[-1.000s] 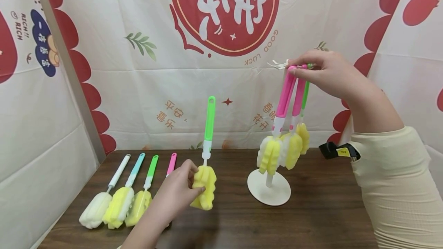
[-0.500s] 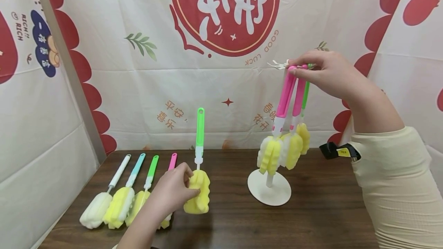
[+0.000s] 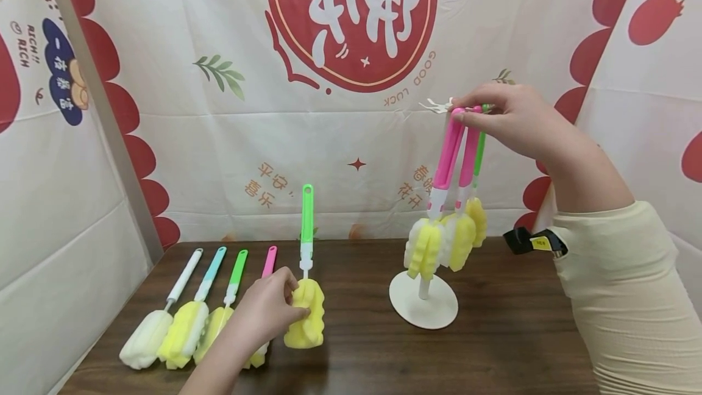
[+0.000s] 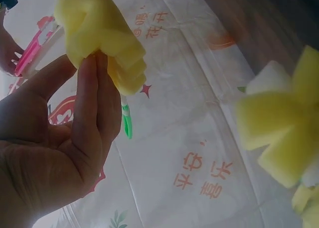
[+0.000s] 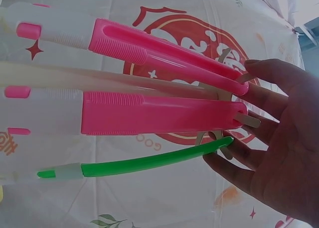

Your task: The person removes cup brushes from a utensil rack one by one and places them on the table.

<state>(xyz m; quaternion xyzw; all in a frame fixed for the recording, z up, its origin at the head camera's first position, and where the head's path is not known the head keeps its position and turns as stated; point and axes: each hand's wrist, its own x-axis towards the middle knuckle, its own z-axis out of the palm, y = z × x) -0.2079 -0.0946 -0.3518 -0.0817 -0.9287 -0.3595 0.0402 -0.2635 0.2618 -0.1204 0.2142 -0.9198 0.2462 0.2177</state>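
Observation:
My left hand pinches the yellow sponge head of a bottle brush whose green handle points up. In the left wrist view, thumb and fingers of the left hand meet on that sponge. Over at the right, a white stand has hooks at its top, and two pink-handled brushes and a green-handled brush hang from it. My right hand grips the stand's top around the hooks. Up close, the right hand's fingers lie among the hooks and handle ends.
Several bottle brushes lie side by side at the left of the brown table: a white one, a blue-handled one, a green-handled one and a pink-handled one, partly behind my left hand. A printed cloth backs the table.
My left hand has carried the green-handled brush left and down, nearer the row of lying brushes. My right hand stays at the stand's top. The head view has shifted slightly.

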